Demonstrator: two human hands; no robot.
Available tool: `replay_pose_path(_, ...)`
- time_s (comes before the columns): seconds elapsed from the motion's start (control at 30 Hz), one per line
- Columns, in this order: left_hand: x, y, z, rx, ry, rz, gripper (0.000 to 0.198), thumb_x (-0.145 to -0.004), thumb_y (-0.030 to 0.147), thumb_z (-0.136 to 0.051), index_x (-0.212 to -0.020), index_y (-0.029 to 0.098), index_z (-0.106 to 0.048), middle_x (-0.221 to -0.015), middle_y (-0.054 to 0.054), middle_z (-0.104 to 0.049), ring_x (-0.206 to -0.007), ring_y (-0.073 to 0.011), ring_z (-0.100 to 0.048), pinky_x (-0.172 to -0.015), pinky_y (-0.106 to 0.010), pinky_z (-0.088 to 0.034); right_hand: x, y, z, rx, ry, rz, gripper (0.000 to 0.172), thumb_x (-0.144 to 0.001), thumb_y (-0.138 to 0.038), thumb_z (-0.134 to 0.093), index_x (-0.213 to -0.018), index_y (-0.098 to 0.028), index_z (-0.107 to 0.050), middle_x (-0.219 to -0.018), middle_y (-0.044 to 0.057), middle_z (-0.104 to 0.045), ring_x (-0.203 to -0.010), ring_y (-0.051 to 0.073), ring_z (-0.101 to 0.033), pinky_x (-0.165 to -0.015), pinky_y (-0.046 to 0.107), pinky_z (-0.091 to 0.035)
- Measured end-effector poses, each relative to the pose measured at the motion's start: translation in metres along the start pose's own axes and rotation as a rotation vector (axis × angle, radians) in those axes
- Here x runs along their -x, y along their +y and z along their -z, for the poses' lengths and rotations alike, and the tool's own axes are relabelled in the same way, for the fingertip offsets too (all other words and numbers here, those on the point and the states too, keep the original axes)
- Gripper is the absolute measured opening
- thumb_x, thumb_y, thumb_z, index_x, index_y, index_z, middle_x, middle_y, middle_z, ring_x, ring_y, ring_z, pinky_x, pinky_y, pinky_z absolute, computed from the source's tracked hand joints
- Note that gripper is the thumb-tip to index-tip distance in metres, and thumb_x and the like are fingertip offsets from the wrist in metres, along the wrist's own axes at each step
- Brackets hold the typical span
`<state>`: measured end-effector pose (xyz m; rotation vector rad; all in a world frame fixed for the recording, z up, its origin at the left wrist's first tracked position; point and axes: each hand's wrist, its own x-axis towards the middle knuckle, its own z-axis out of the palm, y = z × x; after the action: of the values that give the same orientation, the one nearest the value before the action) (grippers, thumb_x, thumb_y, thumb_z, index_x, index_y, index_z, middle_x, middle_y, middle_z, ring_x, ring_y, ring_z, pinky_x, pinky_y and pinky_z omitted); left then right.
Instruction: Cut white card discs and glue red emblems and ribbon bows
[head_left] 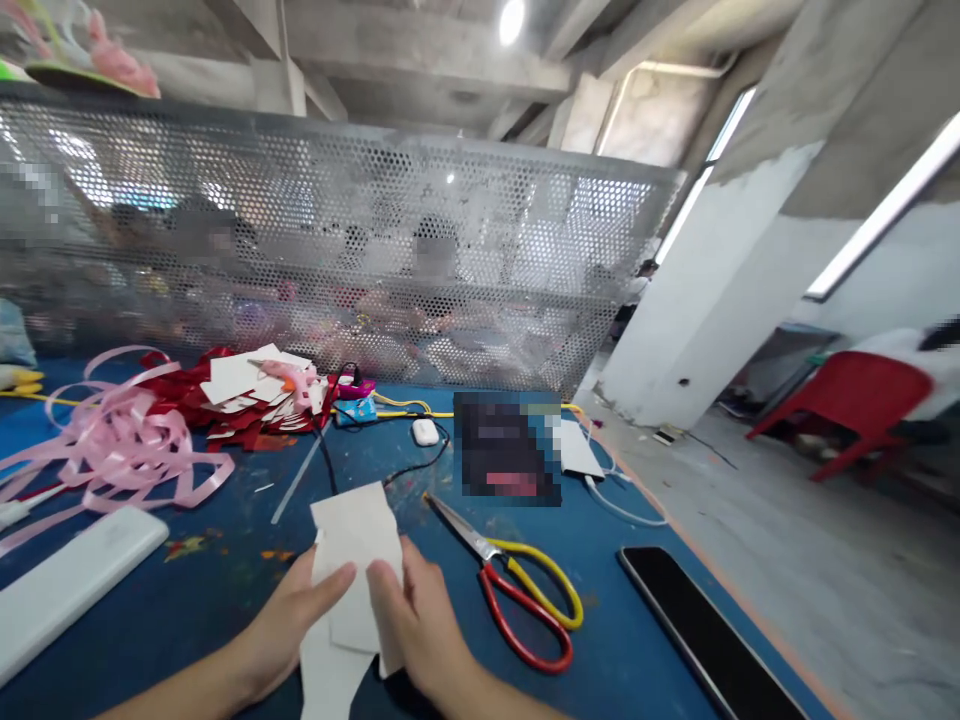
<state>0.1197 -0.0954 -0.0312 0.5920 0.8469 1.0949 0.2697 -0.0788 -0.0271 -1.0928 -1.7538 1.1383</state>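
Note:
Both my hands hold a white piece of paper [355, 545] low in the middle of the view, above the blue table [225, 590]. My left hand [289, 625] pinches its left side with the thumb on top. My right hand [420, 625] grips its right side, thumb pressed on the sheet. The paper looks folded, with a lower flap hanging towards me. Scissors [517, 590] with red and yellow handles lie just right of my right hand, blades pointing up-left.
A black phone [705, 635] lies at the table's right edge. A white flat box [67, 585] sits at left, pink ribbon [112, 445] behind it. Red and white paper scraps, a glue gun [289, 378], cables and a white earbud case [425, 432] lie further back. Beyond stands a perforated metal screen [337, 250].

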Motion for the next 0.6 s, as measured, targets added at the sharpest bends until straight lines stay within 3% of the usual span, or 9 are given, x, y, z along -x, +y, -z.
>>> replay_pose_path(0.23,0.002,-0.005,-0.003,0.059,0.048,0.018,0.063,-0.063,0.036,-0.075,-0.117,0.013,-0.054,-0.094,-0.014,-0.070,-0.087,-0.0305,-0.065,-0.073,-0.037,-0.051,0.008,-0.003,0.001,-0.015,0.010,0.068,0.027,-0.090,-0.034,-0.039,-0.107,-0.017,-0.051,-0.097,0.007,-0.063,-0.086,0.016,-0.059,-0.076,0.025,-0.045)
replay_pose_path(0.43,0.006,0.004,-0.005,-0.051,0.054,-0.094,0.058,-0.058,0.036,-0.078,-0.106,0.011,-0.059,-0.086,-0.012,-0.071,-0.078,-0.0280,-0.067,-0.067,-0.035,-0.052,0.007,-0.009,0.001,0.067,-0.002,0.051,0.027,-0.089,-0.039,-0.037,-0.095,-0.016,-0.052,-0.081,0.004,-0.061,-0.069,0.014,-0.056,-0.060,0.023,-0.043)
replay_pose_path(0.6,0.005,0.007,-0.001,-0.125,0.082,-0.234,0.053,-0.056,0.031,-0.079,-0.100,0.009,-0.061,-0.082,-0.009,-0.072,-0.071,-0.0236,-0.067,-0.066,-0.032,-0.052,0.004,-0.013,-0.003,0.156,0.020,0.069,0.030,-0.089,-0.038,-0.037,-0.095,-0.015,-0.054,-0.083,0.005,-0.062,-0.071,0.015,-0.055,-0.063,0.024,-0.042)
